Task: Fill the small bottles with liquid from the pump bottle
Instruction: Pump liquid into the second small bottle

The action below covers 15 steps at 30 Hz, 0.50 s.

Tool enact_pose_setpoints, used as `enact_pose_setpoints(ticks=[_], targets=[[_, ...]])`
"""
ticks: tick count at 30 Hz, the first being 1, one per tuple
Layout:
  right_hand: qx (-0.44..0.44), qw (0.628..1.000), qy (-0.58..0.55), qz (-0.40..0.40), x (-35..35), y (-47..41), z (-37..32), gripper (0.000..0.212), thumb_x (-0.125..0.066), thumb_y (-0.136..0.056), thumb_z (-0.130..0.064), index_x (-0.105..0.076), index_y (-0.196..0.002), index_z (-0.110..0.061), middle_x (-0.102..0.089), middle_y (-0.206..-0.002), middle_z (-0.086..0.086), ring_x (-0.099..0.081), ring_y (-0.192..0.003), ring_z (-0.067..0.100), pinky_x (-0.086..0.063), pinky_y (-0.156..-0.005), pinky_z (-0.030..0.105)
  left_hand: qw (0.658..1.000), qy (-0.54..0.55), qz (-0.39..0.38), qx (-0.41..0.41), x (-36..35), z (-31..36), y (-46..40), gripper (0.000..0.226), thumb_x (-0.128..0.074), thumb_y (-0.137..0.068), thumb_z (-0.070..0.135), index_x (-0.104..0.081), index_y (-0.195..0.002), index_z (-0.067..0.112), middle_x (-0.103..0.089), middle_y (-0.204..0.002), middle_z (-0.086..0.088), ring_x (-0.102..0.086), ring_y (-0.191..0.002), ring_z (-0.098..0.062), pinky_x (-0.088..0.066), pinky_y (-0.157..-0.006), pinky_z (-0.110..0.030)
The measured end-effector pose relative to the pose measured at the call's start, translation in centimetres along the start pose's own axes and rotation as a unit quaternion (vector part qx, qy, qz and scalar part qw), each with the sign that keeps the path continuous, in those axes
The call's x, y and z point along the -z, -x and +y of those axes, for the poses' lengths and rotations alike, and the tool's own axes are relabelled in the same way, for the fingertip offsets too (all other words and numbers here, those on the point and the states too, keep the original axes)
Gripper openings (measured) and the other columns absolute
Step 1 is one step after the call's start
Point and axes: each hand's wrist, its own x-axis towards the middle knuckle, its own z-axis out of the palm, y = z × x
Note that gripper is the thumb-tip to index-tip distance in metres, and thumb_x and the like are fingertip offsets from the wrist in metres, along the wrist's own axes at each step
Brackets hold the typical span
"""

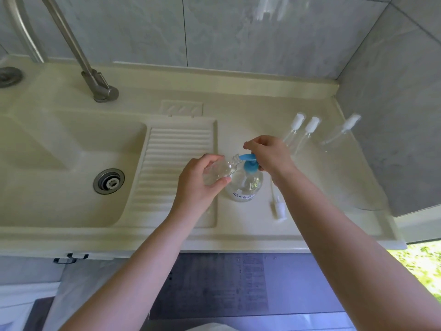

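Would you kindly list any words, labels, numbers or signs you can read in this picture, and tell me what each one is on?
Pump bottle: a white label near its base carries dark blue characters, too blurred and curved to read.
Grey-blue panel below the counter edge: faint rows of print, too small and blurred to read.
Small bottle in the left hand: no text visible.
Three capped small bottles on the counter: no text visible.

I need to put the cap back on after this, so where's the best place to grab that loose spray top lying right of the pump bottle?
Pinch the white spray top by its thick head at the near end, coming from above. It lies flat on the counter, and its thin tube points away.
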Motion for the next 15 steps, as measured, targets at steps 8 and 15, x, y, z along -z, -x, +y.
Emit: enact_pose_setpoints(ticks=[8,15], targets=[[-0.002,0.999,0.037,-0.03,-0.24,-0.29,-0.04,0.021,-0.05,-0.088,-0.018,-0.07,-0.082,-0.021,-0.059,-0.076,0.0,-0.048,-0.061,0.015,-0.038,-0.054,0.026,1.0,-0.01,-0.001,-0.016,-0.03,-0.07,-0.04,0.039,-0.082,-0.076,0.023,-0.065,-0.112,0.028,-0.065,-0.107,0.011,-0.058,-0.106,-0.005,-0.044,-0.092,-0.019],[0.03,0.997,0.074,-0.018,-0.5,-0.41,0.15,0.03,-0.04,-0.092,-0.017,-0.07,-0.089,-0.019,-0.058,-0.077,-0.005,-0.051,-0.067,0.013,-0.038,-0.055,0.026,1.0,-0.015,0.0,-0.021,-0.34,-0.01,-0.36,0.039,-0.081,-0.076,0.019,-0.065,-0.11,0.029,-0.065,-0.105,0.008,-0.058,-0.104,-0.008,-0.044,-0.092,-0.021]])
